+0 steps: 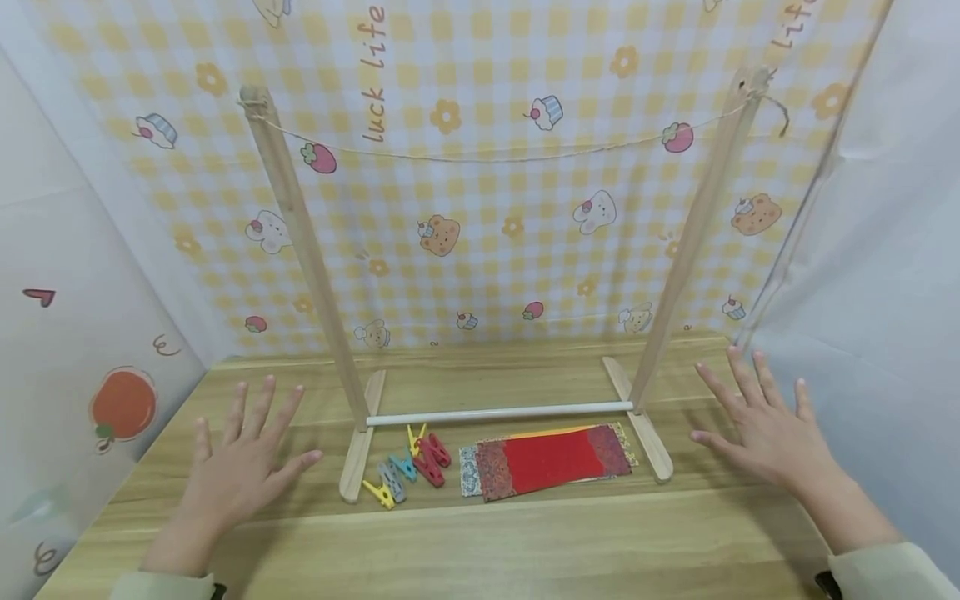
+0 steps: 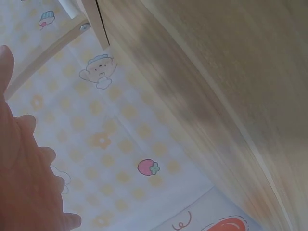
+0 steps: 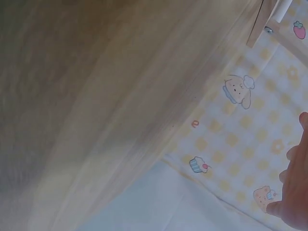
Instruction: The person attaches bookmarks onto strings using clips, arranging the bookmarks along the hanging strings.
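Note:
My left hand [image 1: 232, 475] is spread, fingers straight and apart, left of the wooden stand [image 1: 315, 267]; it holds nothing. On the other side of the stand my right hand [image 1: 772, 437] is spread the same way, also without anything in it. Several small clothespins [image 1: 429, 468] in yellow, teal, grey and red lie in a loose group inside the stand's left foot. To their right lies a small stack of cloth strips [image 1: 551, 460], a red one on top with patterned ends. In the wrist views each hand shows at the outer edge, over the wood-grain table.
A thin string [image 1: 465, 158] sags between the tops of the two posts, knotted at each end. A white rod [image 1: 498, 413] joins the posts low down. Behind stands a yellow checked curtain [image 1: 480, 250], with pale side walls [image 1: 885, 275] at left and right.

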Action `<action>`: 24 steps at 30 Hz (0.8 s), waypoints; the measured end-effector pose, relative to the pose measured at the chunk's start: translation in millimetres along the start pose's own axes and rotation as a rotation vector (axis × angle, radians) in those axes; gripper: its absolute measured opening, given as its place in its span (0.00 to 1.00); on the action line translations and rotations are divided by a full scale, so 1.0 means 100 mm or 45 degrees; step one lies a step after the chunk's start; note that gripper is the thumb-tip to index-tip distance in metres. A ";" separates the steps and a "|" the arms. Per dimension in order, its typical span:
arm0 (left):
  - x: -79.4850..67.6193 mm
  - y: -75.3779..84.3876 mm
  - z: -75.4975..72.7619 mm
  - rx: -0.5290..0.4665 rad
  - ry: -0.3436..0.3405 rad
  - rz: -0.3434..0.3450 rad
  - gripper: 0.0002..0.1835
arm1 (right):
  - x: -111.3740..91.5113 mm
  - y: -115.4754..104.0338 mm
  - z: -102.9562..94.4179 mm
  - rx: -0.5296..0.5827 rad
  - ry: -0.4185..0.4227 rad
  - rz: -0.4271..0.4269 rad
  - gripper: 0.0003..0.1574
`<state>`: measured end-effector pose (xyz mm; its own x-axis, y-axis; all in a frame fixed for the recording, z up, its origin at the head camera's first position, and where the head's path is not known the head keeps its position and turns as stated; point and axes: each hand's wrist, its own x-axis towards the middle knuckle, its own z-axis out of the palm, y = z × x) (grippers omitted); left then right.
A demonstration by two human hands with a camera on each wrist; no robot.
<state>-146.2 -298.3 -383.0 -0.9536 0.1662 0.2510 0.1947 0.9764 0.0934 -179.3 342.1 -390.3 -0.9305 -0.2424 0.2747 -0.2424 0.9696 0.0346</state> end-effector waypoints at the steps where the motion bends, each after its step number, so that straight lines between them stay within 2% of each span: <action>1: 0.00 0.02 0.00 0.000 -0.002 0.001 0.47 | -0.01 -0.02 0.00 0.004 -0.001 0.000 0.60; 9: -0.02 0.13 0.02 -0.036 0.023 0.042 0.48 | -0.06 -0.17 -0.05 0.043 0.008 -0.013 0.59; 15: -0.06 0.26 0.01 -0.074 0.041 0.069 0.48 | -0.09 -0.27 -0.06 0.026 -0.008 -0.065 0.60; 24: -0.09 0.45 0.02 -0.147 0.006 0.106 0.46 | -0.07 -0.50 -0.10 0.045 0.035 -0.135 0.56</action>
<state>-129.8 -256.0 -382.7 -0.9322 0.2448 0.2666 0.2982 0.9369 0.1824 -157.9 296.2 -384.1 -0.8912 -0.3423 0.2978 -0.3492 0.9365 0.0316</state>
